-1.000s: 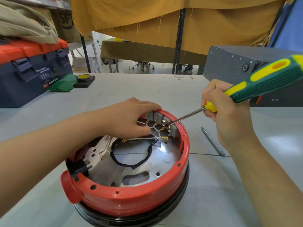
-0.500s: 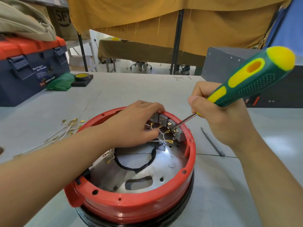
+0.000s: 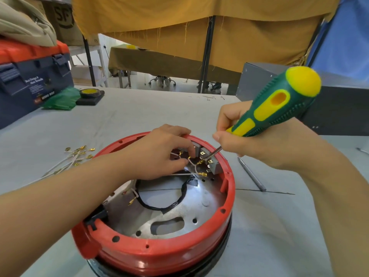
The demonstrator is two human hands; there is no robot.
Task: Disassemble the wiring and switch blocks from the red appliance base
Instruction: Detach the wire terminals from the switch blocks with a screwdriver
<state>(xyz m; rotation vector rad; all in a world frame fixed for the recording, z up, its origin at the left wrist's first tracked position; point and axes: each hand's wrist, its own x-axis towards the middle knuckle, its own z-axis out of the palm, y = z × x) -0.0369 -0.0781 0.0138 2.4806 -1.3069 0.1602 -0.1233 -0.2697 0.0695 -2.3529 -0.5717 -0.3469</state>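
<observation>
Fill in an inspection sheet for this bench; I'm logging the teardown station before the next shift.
Surface: grey table, pen marks at its far edge.
Job's things: red appliance base on the table; grey switch blocks inside its far rim.
Clutter: removed white wires with brass terminals, loose screwdriver shaft, tape roll, green bag, toolbox, grey metal box.
Grip: left hand pinches a wire at the blocks; right hand holds a green-yellow screwdriver, tip at a block.
Cables: black cable looped on the metal plate.
Surroundings: mustard curtain, further draped table.
</observation>
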